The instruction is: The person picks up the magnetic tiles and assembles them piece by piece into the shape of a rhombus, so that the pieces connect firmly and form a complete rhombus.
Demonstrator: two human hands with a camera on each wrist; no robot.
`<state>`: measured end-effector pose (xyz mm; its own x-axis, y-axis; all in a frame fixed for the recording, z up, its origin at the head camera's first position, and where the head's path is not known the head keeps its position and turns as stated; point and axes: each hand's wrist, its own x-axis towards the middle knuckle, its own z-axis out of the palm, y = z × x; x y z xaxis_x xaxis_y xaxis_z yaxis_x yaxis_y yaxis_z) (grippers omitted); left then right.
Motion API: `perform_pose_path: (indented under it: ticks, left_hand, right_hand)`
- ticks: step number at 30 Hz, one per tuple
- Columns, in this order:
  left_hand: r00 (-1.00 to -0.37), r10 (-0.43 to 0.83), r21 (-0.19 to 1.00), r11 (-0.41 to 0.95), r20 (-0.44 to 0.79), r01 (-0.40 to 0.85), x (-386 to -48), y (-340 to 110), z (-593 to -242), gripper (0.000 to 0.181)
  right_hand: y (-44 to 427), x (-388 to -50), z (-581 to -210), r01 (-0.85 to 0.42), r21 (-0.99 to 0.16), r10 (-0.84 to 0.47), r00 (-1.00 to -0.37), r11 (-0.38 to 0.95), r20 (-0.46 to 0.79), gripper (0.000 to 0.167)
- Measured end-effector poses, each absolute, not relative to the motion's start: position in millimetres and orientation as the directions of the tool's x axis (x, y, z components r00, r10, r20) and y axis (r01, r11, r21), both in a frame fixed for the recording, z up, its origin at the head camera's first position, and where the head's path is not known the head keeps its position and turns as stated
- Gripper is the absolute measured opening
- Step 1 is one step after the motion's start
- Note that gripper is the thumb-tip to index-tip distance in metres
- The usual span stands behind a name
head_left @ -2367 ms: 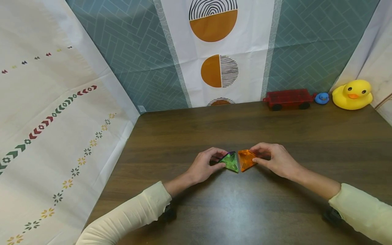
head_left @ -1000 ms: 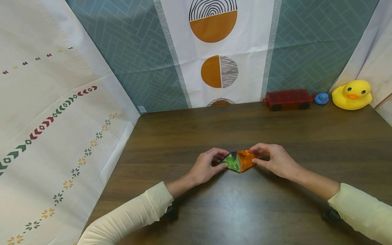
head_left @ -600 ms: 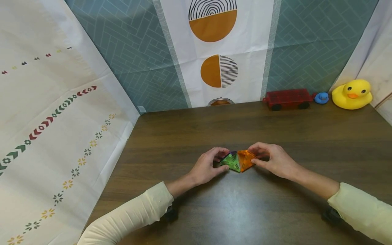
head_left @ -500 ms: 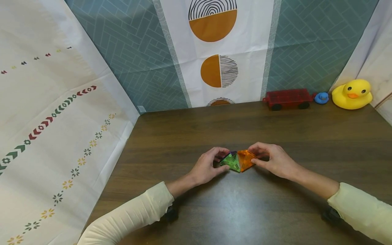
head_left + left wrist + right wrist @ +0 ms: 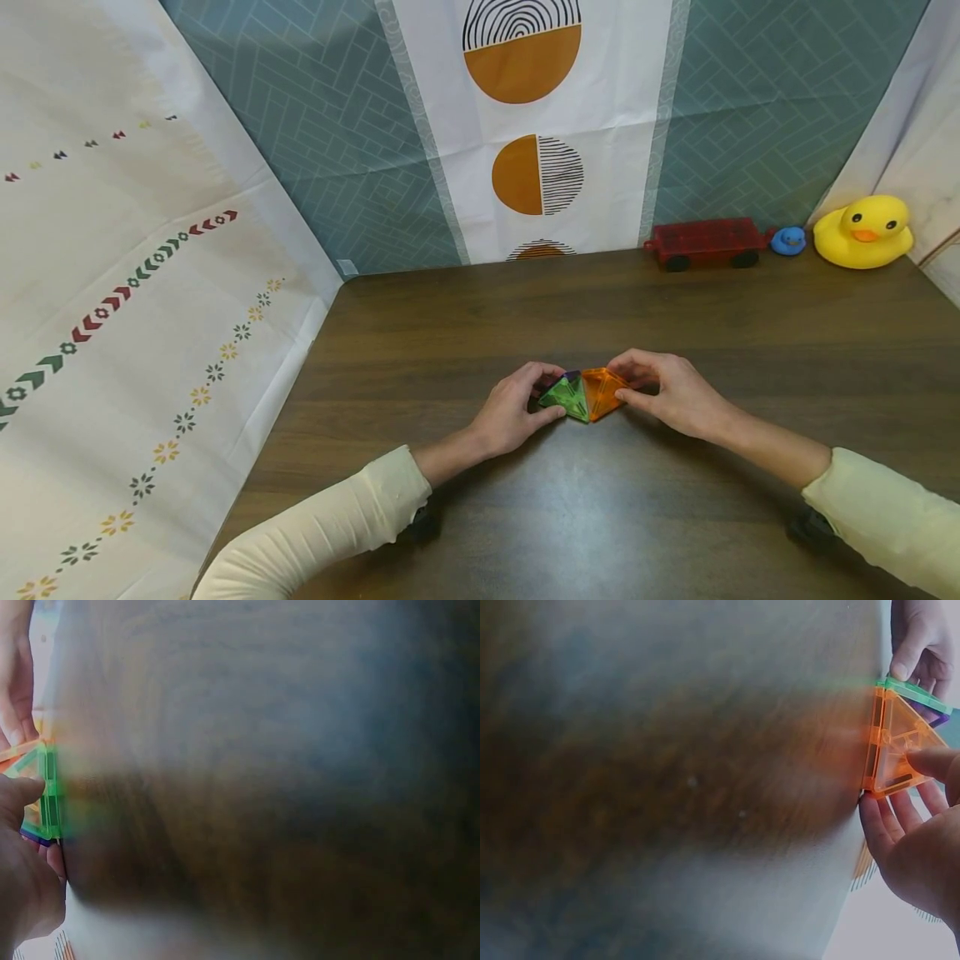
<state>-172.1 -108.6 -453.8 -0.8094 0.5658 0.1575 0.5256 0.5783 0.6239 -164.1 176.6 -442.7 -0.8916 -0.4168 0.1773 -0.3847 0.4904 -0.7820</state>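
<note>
Translucent triangular magnetic tiles stand on the table in the middle of the head view. The green magnetic tile (image 5: 568,400) leans beside the orange magnetic tile (image 5: 602,393), edges touching. Behind the green one, a purple magnetic tile (image 5: 572,376) partly shows. My left hand (image 5: 512,410) holds the green tile, thumb at its front and fingers behind by the purple one. With thumb in front and fingers behind, my right hand (image 5: 670,392) pinches the orange tile. In the right wrist view, the orange tile (image 5: 896,746) hides much of the green tile (image 5: 915,691).
Along the back of the wooden table (image 5: 465,317) stand a red toy wagon (image 5: 707,240), a small blue duck (image 5: 788,241) and a large yellow duck (image 5: 864,233). A patterned cloth (image 5: 405,133) hangs behind, and a white embroidered cloth (image 5: 165,333) at the left.
The gap between the green and orange tiles has closed, the green one having moved right. My left hand has shifted slightly right, its thumb farther along the green tile. My right hand has barely moved.
</note>
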Motion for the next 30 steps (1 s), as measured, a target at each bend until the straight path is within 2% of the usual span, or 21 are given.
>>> perform_pose_path:
  ticks: [30]
  left_hand:
    - [-0.816, 0.557, 0.619, 0.589, 0.153, 0.519, -170.4, -106.9, -451.9, 0.048]
  right_hand:
    - [171.6, -165.3, -430.6, -0.394, -0.781, -0.438, -0.882, 0.485, 0.173, 0.027]
